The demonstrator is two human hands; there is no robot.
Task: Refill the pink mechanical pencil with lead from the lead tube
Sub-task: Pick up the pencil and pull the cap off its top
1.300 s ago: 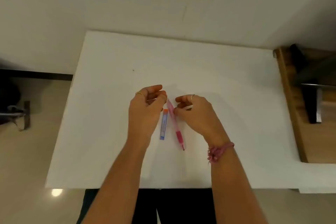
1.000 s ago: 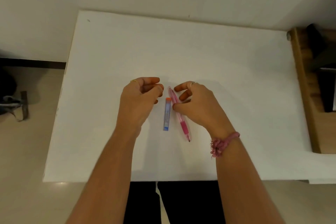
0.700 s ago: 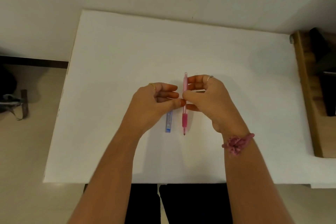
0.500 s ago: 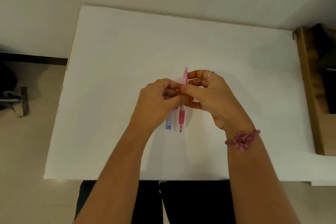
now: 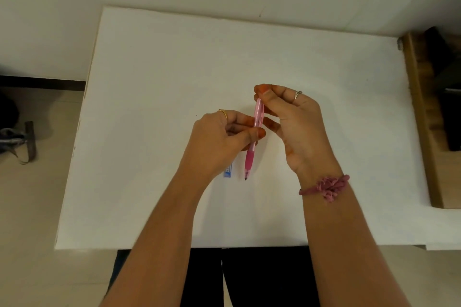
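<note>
The pink mechanical pencil (image 5: 250,159) is held above the white table (image 5: 154,82), tip pointing toward me. My left hand (image 5: 219,142) grips its barrel at the middle between thumb and fingers. My right hand (image 5: 294,122) pinches the pencil's far end with thumb and forefinger. The blue lead tube (image 5: 228,172) lies on the table just left of the pencil tip; only its near end shows from under my left hand.
A wooden piece of furniture (image 5: 419,117) stands against the table's right edge. On the floor at the far left lies a dark object with a strap (image 5: 22,142). My legs in dark clothing (image 5: 249,279) are at the table's near edge.
My right hand lifted the pencil off the table and turned it upright in view. My left hand took hold of the barrel, and my right hand slid up to the far end.
</note>
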